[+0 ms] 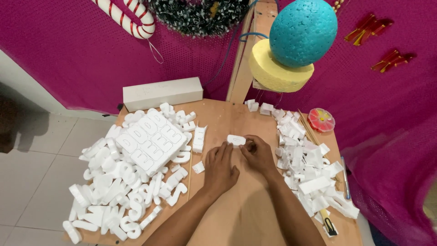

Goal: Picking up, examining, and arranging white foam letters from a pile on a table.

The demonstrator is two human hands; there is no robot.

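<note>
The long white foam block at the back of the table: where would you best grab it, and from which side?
Probably across its narrow width near the middle, coming down from above. The long white foam block lies flat along the back edge of the wooden table, its top face bare, with cloth close behind it.
</note>
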